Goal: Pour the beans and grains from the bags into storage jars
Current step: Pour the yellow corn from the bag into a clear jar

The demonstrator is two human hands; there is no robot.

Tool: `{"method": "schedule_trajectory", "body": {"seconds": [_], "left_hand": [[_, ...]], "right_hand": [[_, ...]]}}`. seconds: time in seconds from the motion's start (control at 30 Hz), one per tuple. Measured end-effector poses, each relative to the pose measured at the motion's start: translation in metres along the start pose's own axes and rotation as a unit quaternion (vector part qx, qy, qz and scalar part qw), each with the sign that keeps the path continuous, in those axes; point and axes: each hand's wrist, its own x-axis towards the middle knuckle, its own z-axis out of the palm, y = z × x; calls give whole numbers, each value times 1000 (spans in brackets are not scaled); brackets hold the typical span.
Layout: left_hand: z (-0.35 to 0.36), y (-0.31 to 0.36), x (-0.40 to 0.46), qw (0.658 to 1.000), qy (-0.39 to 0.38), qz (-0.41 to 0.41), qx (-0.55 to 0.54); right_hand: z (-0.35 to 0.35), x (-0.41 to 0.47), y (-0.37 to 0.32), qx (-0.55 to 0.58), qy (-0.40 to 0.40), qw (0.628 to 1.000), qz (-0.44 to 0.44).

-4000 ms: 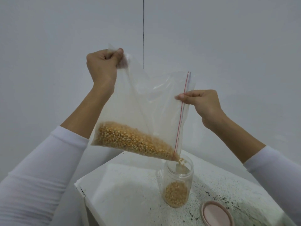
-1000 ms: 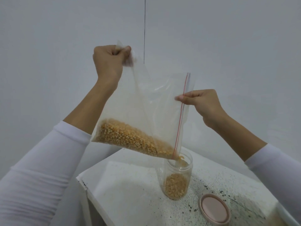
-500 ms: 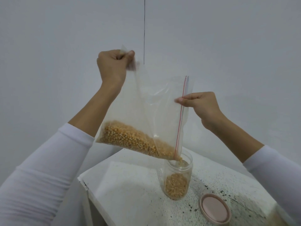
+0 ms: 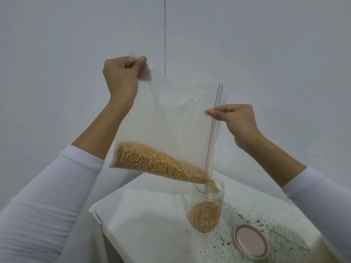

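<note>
From the head view, the clear zip bag (image 4: 171,120) hangs tilted above the jar (image 4: 207,207), its opening side turned down to the right so that the lowest corner sits right at the jar's mouth. The left hand (image 4: 121,76) is raised well above and left of the jar, fingers curled into a fist that grips the bag's bunched upper corner. The right hand (image 4: 235,120) is above the jar and slightly right of it, thumb and fingers pinching the bag's edge by the red zip strip (image 4: 211,133). The two hands are well apart, with the bag stretched between them.

A heap of yellow corn kernels (image 4: 150,160) lies along the bag's lower edge, sloping down toward the jar, and a few kernels show at the corner over the rim. The jar stands upright on the speckled white bench (image 4: 152,221), open and filled with kernels in its lower part. A pink lid (image 4: 251,241) lies flat on the bench just right of the jar and nearer the viewer, apart from it. Both forearms wear white sleeves (image 4: 47,196) pushed up.
</note>
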Motion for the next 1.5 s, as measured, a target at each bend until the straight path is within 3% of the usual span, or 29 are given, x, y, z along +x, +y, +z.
{"method": "schedule_trajectory", "body": {"seconds": [0.1, 0.2, 0.33, 0.43, 0.57, 0.67, 0.8, 0.87, 1.0, 1.1, 1.4, 1.5], "left_hand": [[2, 3, -3, 999, -45, 0, -25], [-2, 1, 0, 1000, -9, 3, -26], [-3, -2, 6, 998, -51, 8, -26], [-3, -7, 12, 999, -17, 23, -18], [-1, -11, 14, 997, -64, 31, -32], [-1, -15, 17, 999, -31, 17, -34], [0, -7, 13, 993, -98, -13, -60], [-1, -8, 13, 995, -77, -15, -63], [1, -12, 12, 994, -79, -33, -66], [4, -12, 11, 998, -32, -26, -45], [5, -4, 7, 997, -37, -49, -36], [6, -2, 7, 999, 1, -32, -22]], "right_hand": [[2, -3, 0, -12, -20, 1000, 7], [2, -1, -2, 9, 9, 1000, -9], [4, -2, -6, -15, -32, 999, 7], [5, 0, -7, -1, 5, 1000, -4], [10, 0, -5, -9, -6, 1000, 1], [12, 1, -4, 8, 36, 999, -19], [13, 2, -2, -1, 12, 1000, -8], [12, 2, 0, 3, 32, 999, -14], [11, 3, 2, -3, -2, 1000, 3], [9, 5, 3, 21, 37, 999, -7], [7, 3, 5, 13, 0, 1000, 2], [5, 3, 5, 27, 25, 999, -4]]}}
